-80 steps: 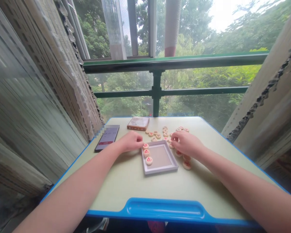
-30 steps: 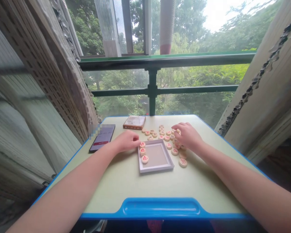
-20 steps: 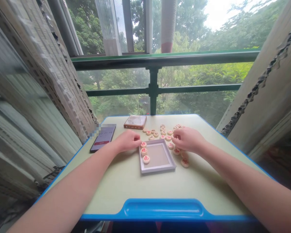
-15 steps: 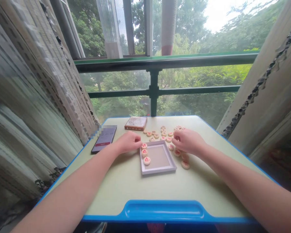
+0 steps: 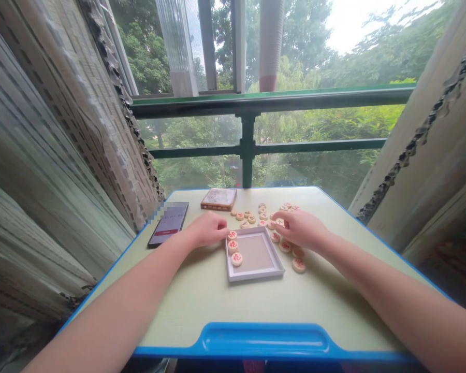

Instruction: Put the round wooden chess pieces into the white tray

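Note:
My left hand [image 5: 210, 229], fingers curled closed, rests at the far left corner of a shallow white box tray [image 5: 256, 275]. Whatever is inside its fingers, if anything, is hidden. Just beside its fingertips, a Chinese chess piece [image 5: 232, 235] with a red character heads a column along the tray's left side, above a second piece [image 5: 233, 246] and a third piece [image 5: 236, 259]. Right of the tray, my right hand [image 5: 301, 228] has its thumb and finger around the edges of another Chinese chess piece [image 5: 279, 221]. Several loose pieces lie about that hand, some partly covered by it.
A flat decorated box [image 5: 218, 199] lies at the table's back. A phone [image 5: 170, 224] showing a timer lies at the left. Loose pieces [image 5: 251, 218] spread behind the tray. The table [image 5: 233, 305] has a blue rim; curtains [image 5: 407, 150] flank it, and a green railing [image 5: 247, 150] stands behind.
My right hand's fingers have shifted slightly left and spread, so a Chinese chess piece now shows between them. The left hand stays in place by the tray. The view has shifted slightly.

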